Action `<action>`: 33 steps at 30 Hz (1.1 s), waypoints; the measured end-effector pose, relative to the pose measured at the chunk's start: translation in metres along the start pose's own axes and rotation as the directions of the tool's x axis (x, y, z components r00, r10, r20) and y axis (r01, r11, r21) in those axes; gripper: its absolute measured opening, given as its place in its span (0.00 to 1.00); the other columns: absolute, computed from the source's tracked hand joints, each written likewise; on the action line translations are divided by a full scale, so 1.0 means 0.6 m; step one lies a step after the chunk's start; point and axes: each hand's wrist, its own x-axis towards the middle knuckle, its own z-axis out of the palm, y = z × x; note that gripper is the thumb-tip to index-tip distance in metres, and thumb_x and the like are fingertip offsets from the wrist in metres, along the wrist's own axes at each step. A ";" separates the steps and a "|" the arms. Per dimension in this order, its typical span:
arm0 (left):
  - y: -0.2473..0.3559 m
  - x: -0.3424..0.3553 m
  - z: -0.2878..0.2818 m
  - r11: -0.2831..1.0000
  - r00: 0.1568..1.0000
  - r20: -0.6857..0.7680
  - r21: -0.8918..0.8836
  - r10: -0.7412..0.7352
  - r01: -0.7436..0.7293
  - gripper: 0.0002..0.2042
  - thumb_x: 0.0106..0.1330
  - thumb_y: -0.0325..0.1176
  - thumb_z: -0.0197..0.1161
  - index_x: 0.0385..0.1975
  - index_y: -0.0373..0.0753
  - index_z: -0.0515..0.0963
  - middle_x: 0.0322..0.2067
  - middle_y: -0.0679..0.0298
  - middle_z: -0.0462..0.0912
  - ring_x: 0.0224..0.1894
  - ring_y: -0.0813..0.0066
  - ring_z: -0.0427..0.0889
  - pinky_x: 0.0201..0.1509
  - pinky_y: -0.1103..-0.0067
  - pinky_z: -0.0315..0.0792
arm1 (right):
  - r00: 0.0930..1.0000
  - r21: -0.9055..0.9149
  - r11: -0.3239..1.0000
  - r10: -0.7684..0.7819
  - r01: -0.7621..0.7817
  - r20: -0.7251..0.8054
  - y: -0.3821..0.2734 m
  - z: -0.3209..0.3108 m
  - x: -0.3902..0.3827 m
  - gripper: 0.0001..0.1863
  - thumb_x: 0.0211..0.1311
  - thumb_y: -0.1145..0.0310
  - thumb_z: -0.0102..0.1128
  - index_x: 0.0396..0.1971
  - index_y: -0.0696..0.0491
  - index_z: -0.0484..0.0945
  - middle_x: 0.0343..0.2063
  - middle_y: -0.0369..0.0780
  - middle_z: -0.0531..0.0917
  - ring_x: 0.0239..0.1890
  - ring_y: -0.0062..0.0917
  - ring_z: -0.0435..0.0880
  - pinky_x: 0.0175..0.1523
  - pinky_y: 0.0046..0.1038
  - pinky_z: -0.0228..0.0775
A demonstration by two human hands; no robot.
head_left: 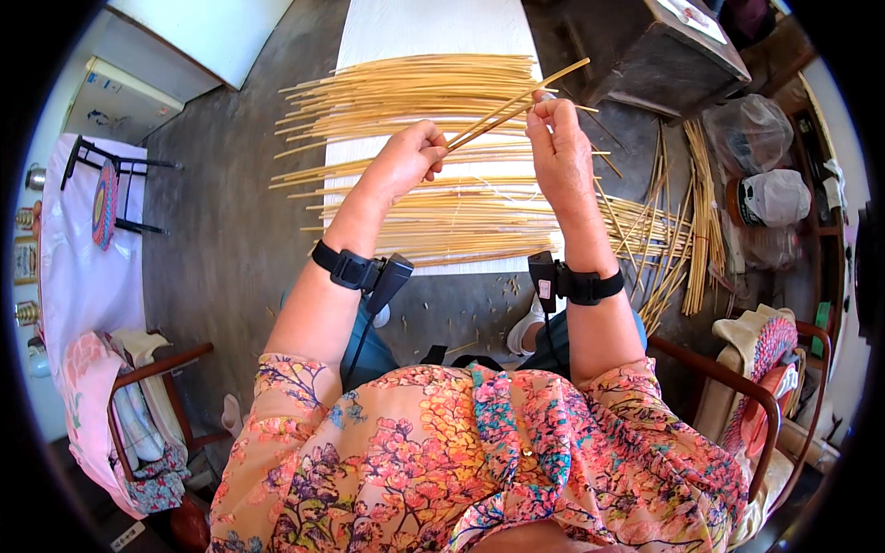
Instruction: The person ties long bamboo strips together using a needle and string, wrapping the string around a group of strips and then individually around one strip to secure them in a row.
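Observation:
Two thin yellow reed stalks [502, 114] are held up in front of me, meeting at the left and spreading apart toward the right. Where they meet, my left hand [406, 164] is closed in a pinch on their ends. Farther right, my right hand [564, 152] is closed with its fingertips on the lower stalk, while the upper one reaches past it to the far right. Beneath both hands, rows of similar reed stalks [433, 92] lie crosswise on a long white board [438, 28]. A thin pale cord [502, 191] curves over the nearer row.
Loose stalks [659, 230] lie on the floor at the right, beside a bundle [702, 221]. A dark wooden cabinet [664, 60] stands far right, plastic-wrapped containers [776, 198] below it. Wooden-armed chairs [761, 396] flank me. A black-legged stool [106, 203] is at the left.

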 end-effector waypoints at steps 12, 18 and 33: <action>-0.016 0.018 -0.002 0.992 1.000 0.009 -0.121 0.025 -0.024 0.03 0.61 0.26 0.56 0.30 0.34 0.76 0.20 0.66 0.76 0.21 0.83 0.71 0.25 0.87 0.65 | 0.937 0.515 0.786 0.242 -0.342 0.254 0.000 0.061 -0.026 0.03 0.65 0.75 0.47 0.32 0.59 0.67 0.42 0.45 0.76 0.45 0.25 0.78 0.49 0.26 0.74; -0.023 0.025 -0.002 0.987 0.980 -0.116 0.037 0.159 -0.156 0.04 0.60 0.28 0.57 0.27 0.34 0.75 0.19 0.65 0.76 0.22 0.80 0.73 0.27 0.84 0.68 | 0.873 0.635 0.610 0.419 -0.474 0.250 -0.015 0.062 -0.015 0.04 0.64 0.73 0.47 0.33 0.58 0.68 0.41 0.44 0.75 0.47 0.31 0.78 0.46 0.28 0.77; -0.045 0.014 0.021 0.845 0.891 -0.085 0.368 0.447 -0.389 0.06 0.56 0.30 0.61 0.29 0.35 0.77 0.24 0.55 0.80 0.27 0.63 0.79 0.31 0.73 0.70 | 0.818 0.687 0.487 0.495 -0.540 0.292 0.012 0.089 -0.040 0.04 0.59 0.80 0.53 0.34 0.63 0.71 0.32 0.44 0.78 0.32 0.27 0.81 0.40 0.24 0.79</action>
